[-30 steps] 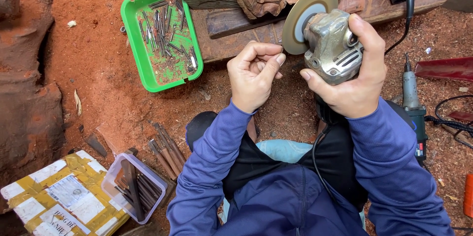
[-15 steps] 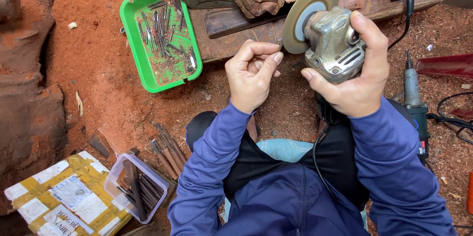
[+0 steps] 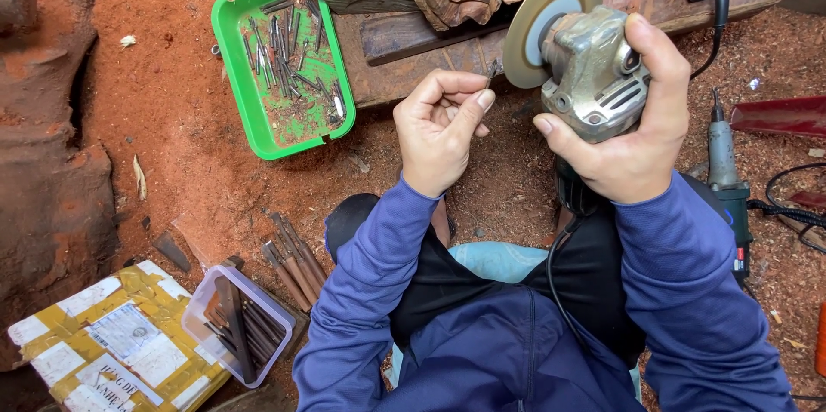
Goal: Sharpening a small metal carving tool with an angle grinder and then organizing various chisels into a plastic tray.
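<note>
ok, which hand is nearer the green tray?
Left. The left hand is just right of the green tray, pinching a small bit; the right hand grips the angle grinder, farther right.

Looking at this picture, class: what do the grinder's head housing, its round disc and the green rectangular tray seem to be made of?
Grinder's head housing: probably cast metal, dull silver-grey, worn and scuffed. Round disc: likely an abrasive wheel, matte tan face with a paler centre. Green rectangular tray: apparently moulded plastic, bright uniform colour, smooth rounded rim, dusted with reddish sawdust.
</note>
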